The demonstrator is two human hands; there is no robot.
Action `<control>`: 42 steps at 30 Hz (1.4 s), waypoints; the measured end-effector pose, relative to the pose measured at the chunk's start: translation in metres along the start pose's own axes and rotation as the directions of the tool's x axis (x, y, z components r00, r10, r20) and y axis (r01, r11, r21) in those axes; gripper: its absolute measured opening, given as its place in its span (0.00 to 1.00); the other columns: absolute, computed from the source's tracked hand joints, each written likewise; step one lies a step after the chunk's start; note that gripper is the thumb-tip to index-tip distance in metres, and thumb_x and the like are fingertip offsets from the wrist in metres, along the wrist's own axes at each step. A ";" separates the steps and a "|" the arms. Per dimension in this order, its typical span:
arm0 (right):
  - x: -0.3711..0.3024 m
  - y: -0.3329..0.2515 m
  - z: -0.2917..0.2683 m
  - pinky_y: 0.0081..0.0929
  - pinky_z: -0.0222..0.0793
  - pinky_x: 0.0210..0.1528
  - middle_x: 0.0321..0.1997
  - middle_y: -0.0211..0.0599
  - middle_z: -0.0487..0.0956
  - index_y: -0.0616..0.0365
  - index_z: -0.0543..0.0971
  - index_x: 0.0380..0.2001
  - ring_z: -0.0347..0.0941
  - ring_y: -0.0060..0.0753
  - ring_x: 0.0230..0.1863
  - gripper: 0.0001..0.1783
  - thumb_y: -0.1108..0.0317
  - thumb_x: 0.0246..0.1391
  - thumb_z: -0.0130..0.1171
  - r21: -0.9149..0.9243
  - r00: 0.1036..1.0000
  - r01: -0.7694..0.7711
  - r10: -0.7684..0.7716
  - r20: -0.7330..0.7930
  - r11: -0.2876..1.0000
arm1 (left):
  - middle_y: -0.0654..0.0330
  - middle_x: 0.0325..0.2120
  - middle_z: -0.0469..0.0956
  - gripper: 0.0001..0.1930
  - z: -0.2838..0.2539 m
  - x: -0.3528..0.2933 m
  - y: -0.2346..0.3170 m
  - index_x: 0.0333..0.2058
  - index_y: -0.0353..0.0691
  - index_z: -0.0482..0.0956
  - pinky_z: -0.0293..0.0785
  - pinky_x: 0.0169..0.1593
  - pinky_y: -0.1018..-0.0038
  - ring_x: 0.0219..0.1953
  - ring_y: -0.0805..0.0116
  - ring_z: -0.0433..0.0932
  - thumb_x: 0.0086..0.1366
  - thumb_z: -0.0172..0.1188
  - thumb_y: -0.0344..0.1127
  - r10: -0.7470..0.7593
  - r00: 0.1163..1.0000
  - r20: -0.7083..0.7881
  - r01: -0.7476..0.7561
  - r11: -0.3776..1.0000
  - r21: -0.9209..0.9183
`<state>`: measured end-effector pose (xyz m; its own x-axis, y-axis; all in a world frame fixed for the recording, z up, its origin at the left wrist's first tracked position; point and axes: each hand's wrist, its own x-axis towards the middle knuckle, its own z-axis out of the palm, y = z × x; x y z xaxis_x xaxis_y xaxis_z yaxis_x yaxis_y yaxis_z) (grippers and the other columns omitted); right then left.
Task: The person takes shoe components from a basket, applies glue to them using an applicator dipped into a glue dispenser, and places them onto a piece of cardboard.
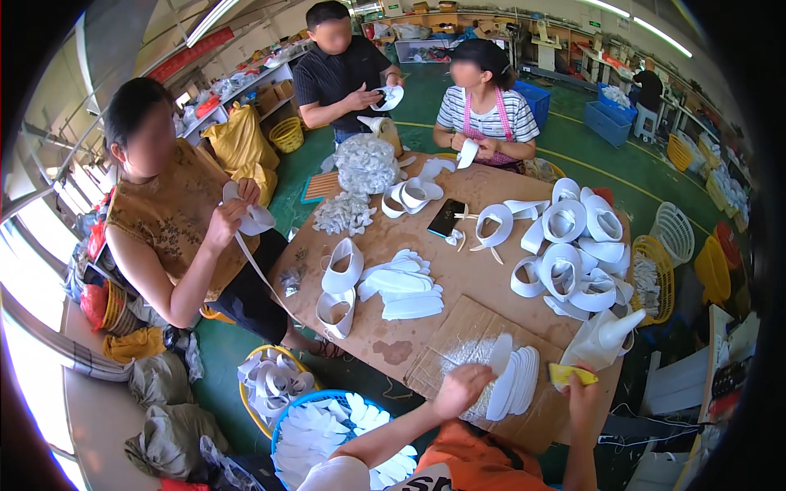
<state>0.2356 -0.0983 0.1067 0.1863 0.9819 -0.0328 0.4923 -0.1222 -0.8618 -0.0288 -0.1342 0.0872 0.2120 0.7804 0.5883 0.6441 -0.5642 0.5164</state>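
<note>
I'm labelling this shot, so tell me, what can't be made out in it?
All in the head view:
White piece: its near end is hidden by the left hand.
Yellow pad: partly hidden by the right hand.
Blue basket: covered partly by the left forearm, cut off by the lower edge.
Distant co-worker: too small to tell what they handle.

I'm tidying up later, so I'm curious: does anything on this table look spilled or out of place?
Yes, mildly. The cardboard by the left hand is streaked with white residue, and a dark blotch marks the brown tabletop to its left; both look like stains. A phone also lies among the white pieces, unlike them.
</note>
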 end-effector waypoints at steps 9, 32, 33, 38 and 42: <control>0.039 0.013 0.106 0.31 0.70 0.31 0.28 0.45 0.78 0.63 0.78 0.32 0.75 0.39 0.29 0.09 0.73 0.46 0.54 -0.176 0.843 0.511 -0.451 0.292 0.841 | 0.57 0.39 0.72 0.14 0.065 -0.094 -0.023 0.35 0.37 0.74 0.66 0.50 0.66 0.45 0.60 0.70 0.48 0.52 0.33 0.135 0.965 0.224 -0.163 0.980 0.111; -0.022 0.027 0.074 0.37 0.69 0.30 0.28 0.43 0.75 0.59 0.78 0.33 0.73 0.48 0.29 0.09 0.74 0.45 0.55 -0.146 0.731 0.640 -0.539 0.418 0.754 | 0.54 0.34 0.74 0.11 0.051 -0.068 -0.018 0.36 0.36 0.74 0.71 0.41 0.71 0.37 0.58 0.75 0.50 0.55 0.26 -0.179 0.983 -0.034 0.176 0.981 -0.078; -0.020 0.023 0.072 0.37 0.69 0.30 0.28 0.43 0.75 0.59 0.78 0.32 0.72 0.48 0.29 0.09 0.74 0.44 0.55 -0.169 0.738 0.628 -0.512 0.440 0.759 | 0.53 0.30 0.75 0.10 0.032 -0.059 -0.011 0.34 0.35 0.74 0.72 0.39 0.72 0.34 0.58 0.76 0.50 0.55 0.24 -0.454 0.869 -0.196 0.419 0.887 -0.196; -0.018 0.018 0.071 0.37 0.68 0.30 0.27 0.43 0.74 0.58 0.78 0.31 0.72 0.48 0.28 0.08 0.73 0.45 0.55 -0.178 0.737 0.623 -0.496 0.458 0.762 | 0.60 0.22 0.75 0.03 -0.092 -0.127 -0.019 0.29 0.36 0.74 0.71 0.30 0.79 0.23 0.72 0.75 0.53 0.56 0.23 -0.837 0.070 -0.543 0.235 0.543 -0.806; -0.019 0.019 0.074 0.37 0.69 0.30 0.29 0.42 0.75 0.55 0.78 0.34 0.73 0.47 0.28 0.10 0.72 0.44 0.56 -0.253 0.753 0.613 -0.457 0.473 0.748 | 0.60 0.20 0.74 0.02 -0.117 -0.267 -0.040 0.25 0.36 0.74 0.71 0.23 0.75 0.19 0.69 0.73 0.54 0.55 0.28 -0.674 -0.163 -0.720 0.680 0.452 -0.577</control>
<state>0.1788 -0.1086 0.0536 -0.4867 0.8638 0.1304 0.6977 0.4741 -0.5371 -0.1977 -0.3517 -0.0181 -0.9982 0.0594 0.0040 0.0112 0.1202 0.9927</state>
